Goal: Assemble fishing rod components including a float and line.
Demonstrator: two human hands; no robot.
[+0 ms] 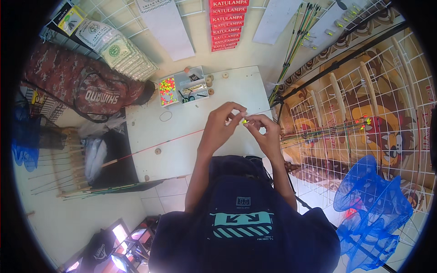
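Note:
Over the white table, my hands are close together with their fingertips almost meeting. My left hand (222, 123) is closed in a pinch around the thin red fishing rod (159, 146), whose wooden handle sticks out past the table's left side. A small yellow bead (245, 121) sits at the fingertips of my right hand (265, 129), which is also closed in a pinch. Fingers cover part of the bead and the stretch of rod between the hands. Behind them, a divided tray (191, 81) holds many small pink and yellow beads (168, 91) in its left compartment.
Cork-coloured discs (158, 151) and a thin loop of line (165, 116) lie on the white table (182, 132). A camouflage bag (84, 84) hangs at left. To the right are a wire rack (337, 113) with rods and a blue net (371, 209).

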